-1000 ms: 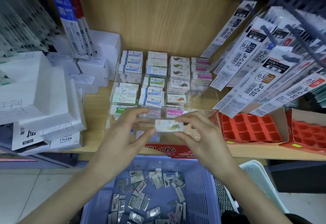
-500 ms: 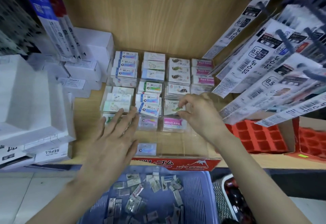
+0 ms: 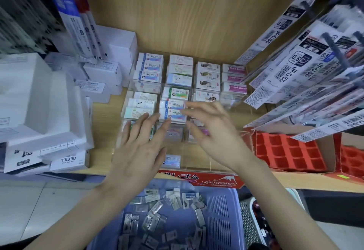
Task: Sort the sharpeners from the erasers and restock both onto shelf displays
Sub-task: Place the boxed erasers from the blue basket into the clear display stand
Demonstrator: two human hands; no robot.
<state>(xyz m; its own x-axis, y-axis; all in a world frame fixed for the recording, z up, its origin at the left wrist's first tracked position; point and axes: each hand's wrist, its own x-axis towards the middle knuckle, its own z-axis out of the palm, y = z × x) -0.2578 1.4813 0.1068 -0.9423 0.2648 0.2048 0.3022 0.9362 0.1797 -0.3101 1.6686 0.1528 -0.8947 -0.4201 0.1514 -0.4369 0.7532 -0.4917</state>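
A: Biggest first: a wooden shelf (image 3: pixel 102 123). Below its front edge sits a blue basket (image 3: pixel 220 220), with loose wrapped erasers (image 3: pixel 153 220) scattered inside.

B: And on the shelf?

A: A clear display tray (image 3: pixel 197 159), with boxed erasers (image 3: pixel 208 76) stacked in rows by kind.

B: Hands?

A: Over the tray's front, the left hand (image 3: pixel 137 151) has its fingers spread wide. Just beside it, the right hand (image 3: pixel 214 129) is blurred, with fingers loose and apart. Neither holds anything.

Blue slotted basket (image 3: pixel 222 228), red trays (image 3: pixel 285 151) (pink-labelled erasers (image 3: pixel 235 88) behind)
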